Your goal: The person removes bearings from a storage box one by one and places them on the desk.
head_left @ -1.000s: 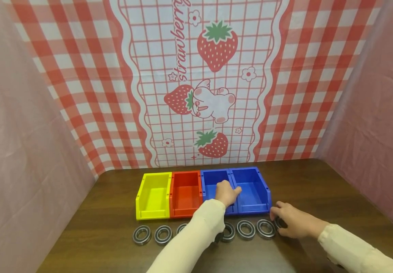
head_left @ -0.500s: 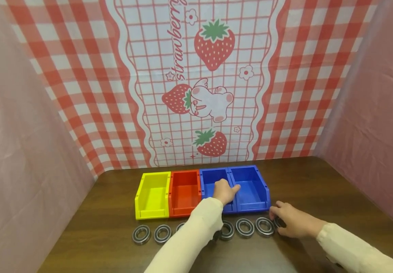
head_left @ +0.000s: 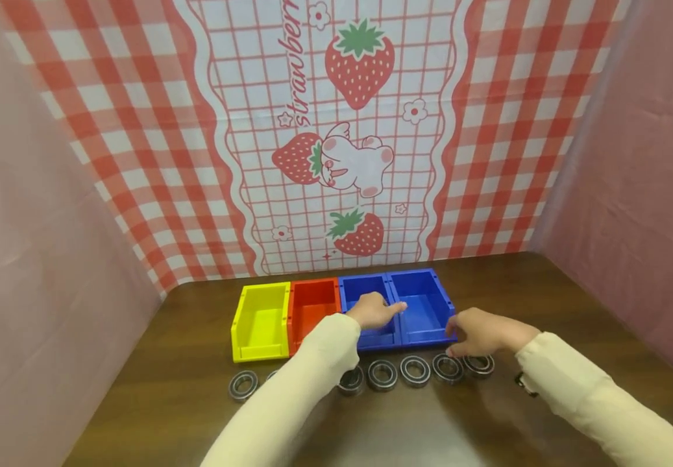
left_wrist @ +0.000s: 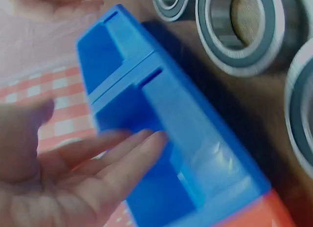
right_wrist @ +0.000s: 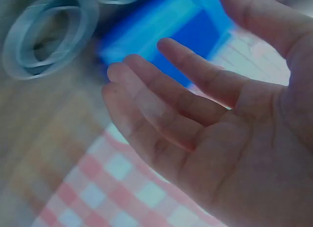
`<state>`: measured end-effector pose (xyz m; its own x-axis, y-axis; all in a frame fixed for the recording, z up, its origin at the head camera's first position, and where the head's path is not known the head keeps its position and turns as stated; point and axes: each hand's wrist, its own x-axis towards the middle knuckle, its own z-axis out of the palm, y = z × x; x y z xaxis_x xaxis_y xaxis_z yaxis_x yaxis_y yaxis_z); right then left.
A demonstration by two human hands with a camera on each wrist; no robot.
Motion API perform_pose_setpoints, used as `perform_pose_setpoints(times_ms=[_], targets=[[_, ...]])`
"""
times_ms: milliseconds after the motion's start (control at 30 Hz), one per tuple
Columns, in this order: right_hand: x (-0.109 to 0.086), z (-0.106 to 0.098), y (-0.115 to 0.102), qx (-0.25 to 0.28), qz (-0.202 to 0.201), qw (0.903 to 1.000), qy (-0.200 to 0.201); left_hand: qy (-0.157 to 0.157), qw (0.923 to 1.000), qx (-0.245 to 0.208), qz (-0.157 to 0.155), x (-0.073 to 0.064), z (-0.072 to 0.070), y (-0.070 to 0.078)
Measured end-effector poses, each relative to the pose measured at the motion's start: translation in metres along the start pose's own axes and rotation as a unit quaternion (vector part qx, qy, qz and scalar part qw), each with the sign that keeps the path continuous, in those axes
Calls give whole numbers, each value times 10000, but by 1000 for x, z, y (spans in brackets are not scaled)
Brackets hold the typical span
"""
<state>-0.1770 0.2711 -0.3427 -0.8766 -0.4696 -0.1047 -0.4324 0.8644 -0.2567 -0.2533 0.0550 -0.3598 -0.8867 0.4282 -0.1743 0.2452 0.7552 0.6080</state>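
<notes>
My left hand (head_left: 374,310) is over the left blue bin (head_left: 367,284), its thumb pointing toward the right blue bin (head_left: 420,311). In the left wrist view its loosely bent fingers (left_wrist: 142,153) overlap a blue bin and hold nothing. At the front right corner of the right blue bin is my right hand (head_left: 482,329), over the right end of a row of ball bearings. The rightmost bearing (head_left: 490,368) lies on the table, partly covered by that hand. Just left of it lies another bearing (head_left: 448,368). The right wrist view shows the right hand (right_wrist: 210,119) with spread, relaxed fingers, empty.
A yellow bin (head_left: 260,324) and a red bin (head_left: 315,305) stand left of the blue ones, side by side. Several bearings (head_left: 382,375) line the wooden table (head_left: 406,428) before them; my left sleeve (head_left: 289,389) hides some. A checkered strawberry cloth (head_left: 482,130) hangs behind.
My right hand has lifted off the rightmost bearing and moved left and forward to the right blue bin's corner. My left hand has shifted slightly left over the bins. The view has tilted a little.
</notes>
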Motion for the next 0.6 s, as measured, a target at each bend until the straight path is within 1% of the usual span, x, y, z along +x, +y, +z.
perform_pose_setpoints(times_ms=[100, 133, 167, 233, 300, 333, 367, 400, 467, 533, 600], targets=[[7, -10, -18, 56, 19, 9997, 231, -287, 9976, 526, 360, -18, -13, -5], [10, -12, -24, 83, 29, 9993, 369, -244, 9964, 670, 451, -24, -18, -9], [14, -13, -30, 112, 57, 9984, 553, -72, 9950, 839, 535, -32, -23, -12], [20, -12, -42, 216, 240, 9944, 1005, 409, 9913, 1090, 616, -47, -32, -21], [25, -8, -54, 345, 502, 9866, 1511, 1029, 9858, 1164, 633, -65, -39, -31], [28, -4, -59, 408, 631, 9812, 1777, 1374, 9811, 1206, 636, -73, -42, -37], [30, 0, -65, 475, 750, 9753, 2023, 1686, 9754, 1252, 663, -82, -44, -42], [31, 4, -70, 550, 872, 9696, 2221, 1926, 9702, 1280, 722, -89, -44, -48], [31, 16, -79, 568, 1020, 9593, 2571, 2374, 9566, 1431, 904, -104, -43, -59], [28, 28, -87, 452, 1125, 9497, 2888, 2720, 9424, 1646, 1041, -116, -37, -70], [23, 41, -92, 299, 1201, 9433, 3079, 2951, 9296, 1886, 1149, -126, -29, -80]])
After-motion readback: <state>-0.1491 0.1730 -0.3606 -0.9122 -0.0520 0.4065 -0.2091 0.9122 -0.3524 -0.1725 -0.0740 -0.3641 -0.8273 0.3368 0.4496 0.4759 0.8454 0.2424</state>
